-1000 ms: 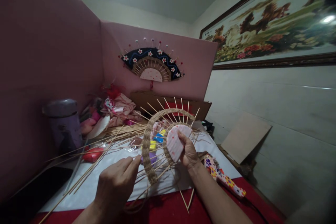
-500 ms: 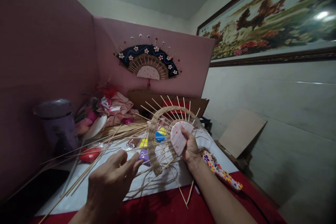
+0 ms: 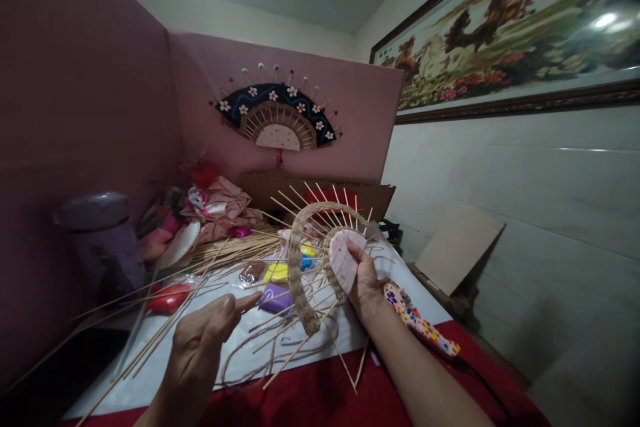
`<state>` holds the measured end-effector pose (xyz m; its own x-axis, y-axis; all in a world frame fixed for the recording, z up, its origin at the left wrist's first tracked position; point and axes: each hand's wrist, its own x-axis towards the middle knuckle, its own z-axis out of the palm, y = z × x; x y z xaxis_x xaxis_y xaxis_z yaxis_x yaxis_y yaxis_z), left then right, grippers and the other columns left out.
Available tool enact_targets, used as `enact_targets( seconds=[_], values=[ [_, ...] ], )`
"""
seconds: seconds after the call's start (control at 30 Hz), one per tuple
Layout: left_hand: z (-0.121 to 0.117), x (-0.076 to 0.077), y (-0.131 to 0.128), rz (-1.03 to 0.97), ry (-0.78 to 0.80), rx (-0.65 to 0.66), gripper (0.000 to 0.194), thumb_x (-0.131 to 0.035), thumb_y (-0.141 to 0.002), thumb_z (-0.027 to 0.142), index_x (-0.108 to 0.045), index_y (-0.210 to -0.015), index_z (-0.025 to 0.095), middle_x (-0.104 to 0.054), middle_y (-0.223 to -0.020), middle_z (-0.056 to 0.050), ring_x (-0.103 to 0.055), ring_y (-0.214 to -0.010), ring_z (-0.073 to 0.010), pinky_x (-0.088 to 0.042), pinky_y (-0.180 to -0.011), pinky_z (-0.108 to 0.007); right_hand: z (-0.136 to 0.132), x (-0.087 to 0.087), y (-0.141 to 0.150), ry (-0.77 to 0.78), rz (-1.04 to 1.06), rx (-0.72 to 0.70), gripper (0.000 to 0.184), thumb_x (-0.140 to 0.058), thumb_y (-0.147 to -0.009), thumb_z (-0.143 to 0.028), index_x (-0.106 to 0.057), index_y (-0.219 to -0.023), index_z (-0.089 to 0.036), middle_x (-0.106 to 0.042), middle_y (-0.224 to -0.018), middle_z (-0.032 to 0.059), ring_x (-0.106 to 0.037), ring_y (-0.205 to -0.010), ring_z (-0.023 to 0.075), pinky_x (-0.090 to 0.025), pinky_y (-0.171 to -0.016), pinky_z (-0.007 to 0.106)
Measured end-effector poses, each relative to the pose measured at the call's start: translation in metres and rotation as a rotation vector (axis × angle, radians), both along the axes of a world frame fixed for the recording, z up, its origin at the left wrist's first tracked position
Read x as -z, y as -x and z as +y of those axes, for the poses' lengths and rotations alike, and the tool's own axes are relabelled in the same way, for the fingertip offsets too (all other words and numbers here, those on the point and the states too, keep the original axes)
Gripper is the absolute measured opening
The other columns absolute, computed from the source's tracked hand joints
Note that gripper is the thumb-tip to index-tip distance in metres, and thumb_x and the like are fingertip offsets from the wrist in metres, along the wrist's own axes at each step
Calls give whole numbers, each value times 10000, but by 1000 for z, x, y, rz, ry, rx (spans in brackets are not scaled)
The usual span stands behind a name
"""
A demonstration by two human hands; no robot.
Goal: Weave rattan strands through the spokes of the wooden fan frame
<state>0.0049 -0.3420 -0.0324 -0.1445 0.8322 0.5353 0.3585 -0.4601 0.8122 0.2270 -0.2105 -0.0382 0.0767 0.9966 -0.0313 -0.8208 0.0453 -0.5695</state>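
My right hand (image 3: 364, 280) grips a woven fan frame by its half-round base (image 3: 345, 260), thumb on top of the pale fabric with red dots. Thin sticks (image 3: 285, 203) radiate from this base through two curved bands of woven cord (image 3: 299, 273). To the left, my left hand (image 3: 207, 330) points its index finger at the lower left stick ends; whether the tip touches one I cannot tell. Its other fingers look curled, with nothing visible in them. Loose cord (image 3: 240, 371) trails on the white sheet below the frame.
Packets of purple (image 3: 275, 298) and yellow clay (image 3: 276, 273) lie behind the frame. Loose sticks (image 3: 235, 248) and a lidded cup (image 3: 103, 240) are at left. A flower-patterned tool (image 3: 423, 327) with a black cord lies right. A finished fan (image 3: 277, 117) hangs on the pink board.
My left hand has drawn back slightly left and down, away from the stick ends, its index finger now standing out. The fan frame has turned slightly in my right hand, and the view has shifted.
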Motion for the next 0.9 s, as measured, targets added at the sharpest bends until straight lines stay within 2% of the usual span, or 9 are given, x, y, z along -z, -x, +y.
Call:
enact_targets(
  seconds=[0.07,0.2,0.27,0.33,0.4,0.47,0.57,0.73,0.9],
  values=[
    [2,2,2,-89,85,37,377,-396,-845,399,-696,-955,200,-614,-658,-26,-520,-599,-131,-423,-551,-255,1,3,0,-28,-13,-25,146,-645,-609,-231,-640,-733,-154,-693,-632,21,-661,-635,182,-543,-671,299],
    [7,4,6,-260,214,130,423,-378,-836,421,-725,-857,180,-691,-812,-85,-579,-835,-226,-463,-674,-336,3,8,0,-35,-21,-82,182,-649,-606,-272,-645,-740,-149,-690,-625,30,-662,-664,197,-544,-665,309],
    [9,3,6,-333,245,169,437,-375,-831,424,-732,-826,171,-696,-867,-105,-573,-890,-249,-463,-708,-360,4,8,0,-22,-16,-90,178,-651,-603,-273,-642,-737,-155,-690,-628,27,-662,-664,197,-545,-662,310],
    [10,1,5,-368,253,179,427,-391,-820,419,-735,-805,166,-691,-827,-110,-576,-797,-225,-456,-639,-327,5,7,0,-15,-6,-92,158,-652,-598,-265,-634,-715,-159,-691,-632,26,-662,-667,197,-544,-660,311],
    [10,-2,3,-364,250,184,419,-403,-813,415,-734,-822,158,-629,-629,-79,-504,-592,-155,-390,-518,-270,6,5,-1,-13,11,-95,138,-654,-591,-248,-624,-692,-158,-691,-636,30,-662,-672,199,-543,-662,312],
    [11,-4,2,-353,242,205,431,-400,-815,421,-724,-871,144,-441,-458,-8,-346,-473,-104,-287,-457,-242,6,3,-1,-6,25,-96,135,-654,-582,-226,-622,-692,-154,-692,-636,32,-662,-674,200,-543,-665,312],
    [11,-4,3,-348,232,225,463,-406,-808,449,-719,-886,117,-244,-463,39,-231,-469,-91,-206,-452,-241,5,0,-4,18,18,-76,148,-650,-580,-202,-630,-719,-155,-690,-619,22,-660,-656,194,-543,-665,308],
    [13,-1,5,-321,259,245,430,-465,-775,450,-718,-877,117,-239,-497,39,-228,-490,-92,-201,-457,-242,5,2,-6,14,-4,-56,150,-639,-596,-214,-639,-737,-161,-689,-612,18,-659,-639,193,-545,-656,314],
    [16,3,1,-350,365,268,338,-646,-658,406,-706,-882,160,-308,-463,54,-216,-463,-66,-144,-434,-213,5,6,-3,3,-14,-108,140,-633,-600,-252,-641,-713,-171,-682,-592,21,-659,-642,202,-545,-649,321]
  ],
)
